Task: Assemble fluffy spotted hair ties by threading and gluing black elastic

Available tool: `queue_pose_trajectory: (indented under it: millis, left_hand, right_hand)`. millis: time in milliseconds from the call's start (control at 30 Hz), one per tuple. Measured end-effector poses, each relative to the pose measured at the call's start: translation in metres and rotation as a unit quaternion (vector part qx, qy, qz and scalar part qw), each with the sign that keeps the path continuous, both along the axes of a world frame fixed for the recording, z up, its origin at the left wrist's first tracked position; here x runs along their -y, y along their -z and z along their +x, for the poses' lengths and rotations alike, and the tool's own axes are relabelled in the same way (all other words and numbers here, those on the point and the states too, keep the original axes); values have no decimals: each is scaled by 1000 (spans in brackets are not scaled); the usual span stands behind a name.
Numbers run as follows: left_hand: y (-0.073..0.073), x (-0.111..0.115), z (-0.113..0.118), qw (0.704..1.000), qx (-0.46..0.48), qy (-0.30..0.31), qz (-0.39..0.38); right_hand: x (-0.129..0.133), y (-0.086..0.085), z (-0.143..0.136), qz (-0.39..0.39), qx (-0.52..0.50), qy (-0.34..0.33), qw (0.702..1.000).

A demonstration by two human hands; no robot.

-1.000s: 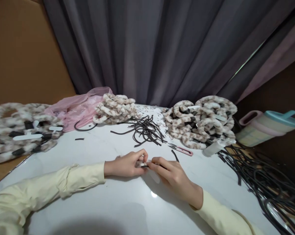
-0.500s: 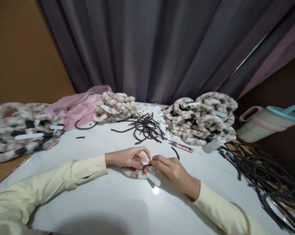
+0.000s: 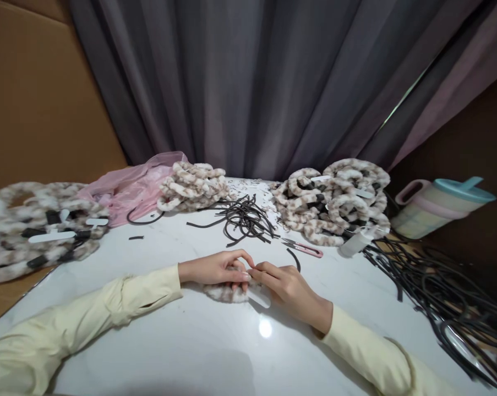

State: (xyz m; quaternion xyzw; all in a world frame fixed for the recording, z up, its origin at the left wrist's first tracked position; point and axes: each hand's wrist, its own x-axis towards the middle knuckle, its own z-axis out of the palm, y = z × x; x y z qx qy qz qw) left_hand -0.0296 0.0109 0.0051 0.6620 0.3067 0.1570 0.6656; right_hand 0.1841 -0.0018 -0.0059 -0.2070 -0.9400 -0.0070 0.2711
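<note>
A fluffy white-and-brown plush piece [image 3: 225,293] lies on the white tabletop beneath both hands. My left hand [image 3: 219,268] curls over it from the left, thumb and fingers closed on it. Opposite, my right hand [image 3: 291,286] has its thumb and fingertips pinched together against my left fingertips. What the right fingers pinch is hidden. A white tag [image 3: 260,297] sticks out below my right fingers, beside the plush piece.
Black cords [image 3: 248,217] lie heaped beyond the hands, near pink thread snips [image 3: 303,248] and a small white bottle [image 3: 354,243]. Fluffy rings are piled left [image 3: 9,236] and right [image 3: 334,206]. A lidded cup [image 3: 432,209] and more black tubing [image 3: 433,297] stand right.
My left thumb and fingers have closed over the plush piece. The short dark strip seen between the hands is now covered. The whole view has shifted slightly.
</note>
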Motion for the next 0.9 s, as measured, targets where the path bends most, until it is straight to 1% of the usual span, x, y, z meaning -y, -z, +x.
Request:
queue_pose_trajectory:
  millis: [200, 467, 633, 733, 800, 900]
  left_hand:
    - [-2, 4, 2, 999, 8, -26, 23]
    - [4, 3, 4, 999, 14, -28, 30]
    - [7, 2, 5, 997, 30, -65, 17]
    - [8, 3, 5, 996, 29, -86, 24]
    - [7, 5, 5, 993, 4, -99, 63]
    - [5, 10, 5, 974, -74, -113, 182]
  right_hand:
    - [-1, 1, 0, -17, 4, 11, 1000]
    - [-2, 4, 0, -10, -1, 17, 1000]
    - [-4, 4, -1, -23, -32, 29, 999]
    - [-6, 3, 0, 15, -43, 24, 999]
    - [-7, 2, 1, 63, -37, 25, 997]
    - [-8, -2, 3, 138, 4, 13, 990]
